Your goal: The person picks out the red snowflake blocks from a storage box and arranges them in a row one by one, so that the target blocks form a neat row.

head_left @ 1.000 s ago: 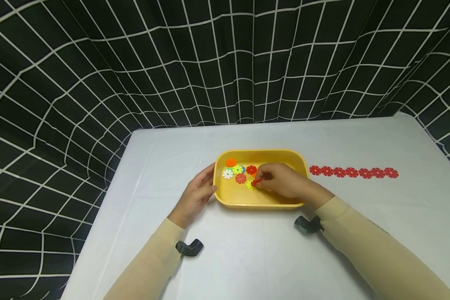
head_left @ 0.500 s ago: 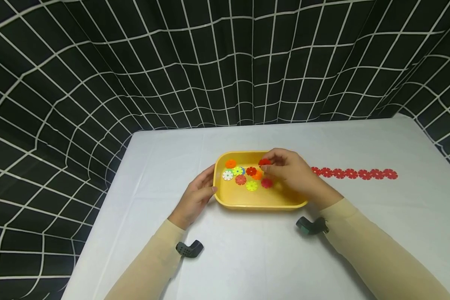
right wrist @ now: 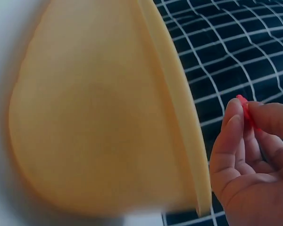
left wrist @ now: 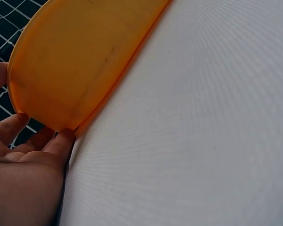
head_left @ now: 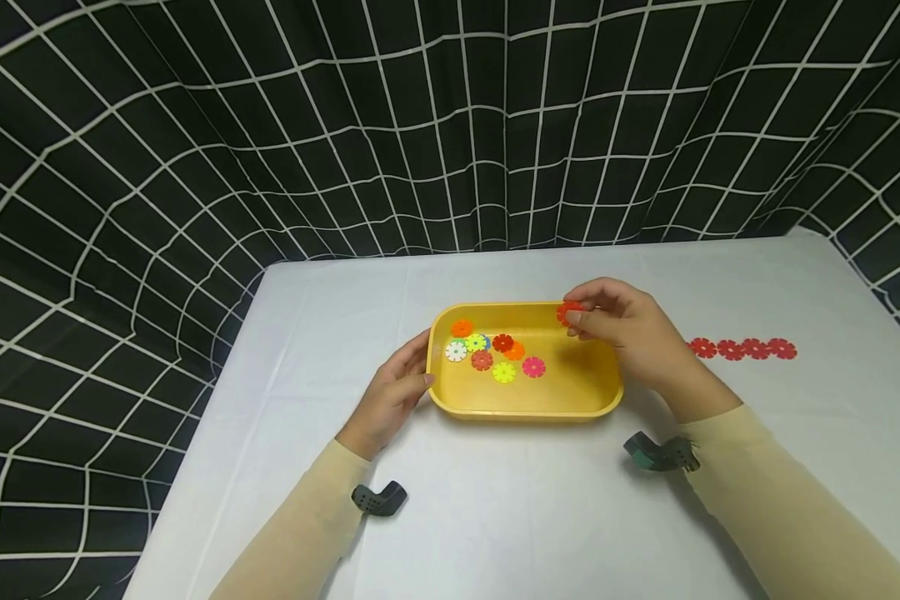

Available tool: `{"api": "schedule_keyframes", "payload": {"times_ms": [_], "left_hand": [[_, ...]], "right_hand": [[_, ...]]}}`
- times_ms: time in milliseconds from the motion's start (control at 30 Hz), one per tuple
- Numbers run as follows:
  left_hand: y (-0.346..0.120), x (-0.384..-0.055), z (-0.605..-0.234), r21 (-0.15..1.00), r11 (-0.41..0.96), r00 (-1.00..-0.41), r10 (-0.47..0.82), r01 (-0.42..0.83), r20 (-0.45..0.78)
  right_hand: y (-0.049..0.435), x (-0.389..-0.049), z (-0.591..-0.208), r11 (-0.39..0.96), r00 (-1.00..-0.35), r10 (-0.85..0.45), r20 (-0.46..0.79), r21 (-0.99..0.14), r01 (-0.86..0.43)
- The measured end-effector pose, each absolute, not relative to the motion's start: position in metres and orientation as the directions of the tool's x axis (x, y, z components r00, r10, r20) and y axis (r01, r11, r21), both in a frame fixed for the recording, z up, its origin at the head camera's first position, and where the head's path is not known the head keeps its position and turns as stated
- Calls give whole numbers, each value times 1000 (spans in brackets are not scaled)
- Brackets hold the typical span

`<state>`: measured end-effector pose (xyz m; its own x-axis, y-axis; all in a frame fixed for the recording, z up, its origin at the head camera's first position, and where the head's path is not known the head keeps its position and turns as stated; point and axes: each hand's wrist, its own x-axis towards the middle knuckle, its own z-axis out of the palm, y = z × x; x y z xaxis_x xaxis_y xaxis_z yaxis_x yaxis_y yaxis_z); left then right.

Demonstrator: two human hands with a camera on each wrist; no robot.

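My right hand point(head_left: 630, 329) pinches a red notched plastic disc point(head_left: 568, 313) between thumb and fingers, above the back right rim of a yellow tray point(head_left: 525, 414). In the right wrist view the disc point(right wrist: 245, 110) shows edge-on at the fingertips, outside the tray rim point(right wrist: 177, 94). My left hand point(head_left: 393, 392) holds the tray's left end, thumb on the rim. The left wrist view has its fingertips point(left wrist: 63, 136) against the tray's outer wall. Inside lie loose discs, among them a white one point(head_left: 456, 351), a yellow one point(head_left: 504, 372) and a pink one point(head_left: 534, 367).
To the right of the tray, a row of red notched discs point(head_left: 755, 348) lies on the white tablecloth point(head_left: 480, 500); my right hand and wrist hide its left part. A black curtain with white grid lines point(head_left: 450, 125) hangs behind the table.
My right hand has lifted the red disc from the tray's middle and carried it right and back to above the rim. The left hand and the tray have stayed put.
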<state>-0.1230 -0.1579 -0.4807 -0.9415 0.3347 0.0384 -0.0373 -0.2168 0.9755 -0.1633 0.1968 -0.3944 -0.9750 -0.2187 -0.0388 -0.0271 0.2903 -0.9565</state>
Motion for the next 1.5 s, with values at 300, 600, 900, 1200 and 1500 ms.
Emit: {"api": "schedule_keyframes", "payload": {"times_ms": [300,600,900,1200,1500], "left_hand": [[-158,-124,-481,980,-192,-945,326,-41,24],[-157,-122,-480,979,-200,-947,320,-43,23],[-155,-122,-479,979,-199,-949,316,-49,17],[-156,-122,-480,979,-199,-951,310,-47,17],[-157,-122,-480,978,-200,-949,314,-58,8]], "right_hand": [[235,-161,-402,318,-991,-126,-48,-948,5],[275,-156,-400,258,-999,-21,-27,-966,21],[328,-150,-412,287,-991,109,-73,-953,102],[373,-151,-426,112,-954,267,-135,-979,170],[418,-140,-447,260,-867,453,-207,-900,350]]}}
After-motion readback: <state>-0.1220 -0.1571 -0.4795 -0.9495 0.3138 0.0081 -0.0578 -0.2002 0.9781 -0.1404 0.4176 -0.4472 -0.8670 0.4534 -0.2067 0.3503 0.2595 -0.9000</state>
